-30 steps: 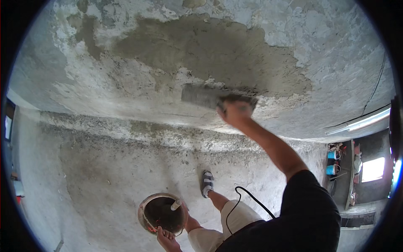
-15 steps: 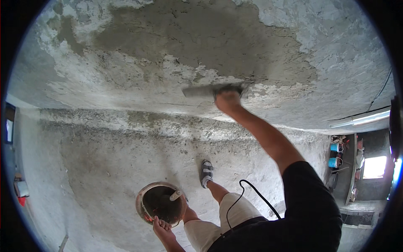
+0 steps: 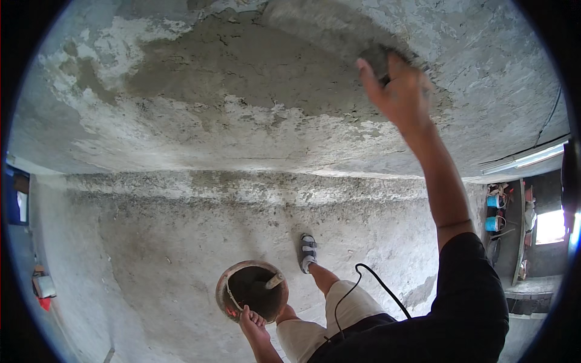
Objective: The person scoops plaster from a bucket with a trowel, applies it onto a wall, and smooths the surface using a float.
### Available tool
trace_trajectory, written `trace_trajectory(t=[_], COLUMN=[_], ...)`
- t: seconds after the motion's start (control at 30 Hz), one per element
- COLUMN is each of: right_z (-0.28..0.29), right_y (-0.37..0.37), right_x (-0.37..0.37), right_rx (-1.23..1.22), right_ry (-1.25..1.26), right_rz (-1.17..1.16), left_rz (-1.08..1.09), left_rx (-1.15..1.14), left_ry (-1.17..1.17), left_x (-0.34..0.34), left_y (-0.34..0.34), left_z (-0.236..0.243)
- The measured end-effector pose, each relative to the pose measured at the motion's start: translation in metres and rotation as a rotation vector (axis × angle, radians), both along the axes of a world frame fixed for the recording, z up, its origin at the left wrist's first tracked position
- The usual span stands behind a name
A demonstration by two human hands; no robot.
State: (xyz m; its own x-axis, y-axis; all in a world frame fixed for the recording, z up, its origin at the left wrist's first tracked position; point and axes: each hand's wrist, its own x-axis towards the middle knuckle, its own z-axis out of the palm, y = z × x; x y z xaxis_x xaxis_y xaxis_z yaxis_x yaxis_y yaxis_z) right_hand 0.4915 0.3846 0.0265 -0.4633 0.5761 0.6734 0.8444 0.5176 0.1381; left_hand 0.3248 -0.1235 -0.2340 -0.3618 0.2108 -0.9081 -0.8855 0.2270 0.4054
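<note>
My right hand [image 3: 407, 91] reaches up to the wall, closed around the dark handle of a plastering trowel [image 3: 324, 24]. The blade, smeared by motion, lies against the upper part of a damp, darker mortar patch [image 3: 260, 69] and slants up to the left. Low down, my left hand [image 3: 254, 323] is closed on the thin bail handle of a round bucket [image 3: 220, 290]. Dark grey mortar [image 3: 251, 289] fills part of the bucket, and a pale, round tool handle [image 3: 274, 281] sticks up out of it; the rest of that tool is hidden.
The rough grey wall [image 3: 212, 151] meets a dusty concrete floor [image 3: 181, 242]. My sandalled foot [image 3: 307, 251] stands near the wall base. A black cable [image 3: 384, 281] loops beside my waist. Blue pails [image 3: 494, 224] stand at far right, near a light tube [image 3: 532, 158] along the wall.
My right hand has swept the trowel up and to the right, from below the damp patch to its upper part. The left hand still holds the bucket; the whole view has shifted slightly.
</note>
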Motion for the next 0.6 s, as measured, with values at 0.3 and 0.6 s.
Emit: trace_trajectory(t=[0.3, 0.6], right_z=[-0.303, -0.088], right_y=[-0.002, -0.026], right_x=[0.002, 0.049], right_rx=[-0.781, -0.122], right_ry=[-0.499, -0.062], right_rz=[0.022, 0.203], left_rz=[-0.002, -0.088], left_rx=[-0.025, -0.056], left_ry=[0.044, 0.017], left_x=[0.009, 0.019], left_y=[-0.004, 0.016], left_z=[0.014, 0.018])
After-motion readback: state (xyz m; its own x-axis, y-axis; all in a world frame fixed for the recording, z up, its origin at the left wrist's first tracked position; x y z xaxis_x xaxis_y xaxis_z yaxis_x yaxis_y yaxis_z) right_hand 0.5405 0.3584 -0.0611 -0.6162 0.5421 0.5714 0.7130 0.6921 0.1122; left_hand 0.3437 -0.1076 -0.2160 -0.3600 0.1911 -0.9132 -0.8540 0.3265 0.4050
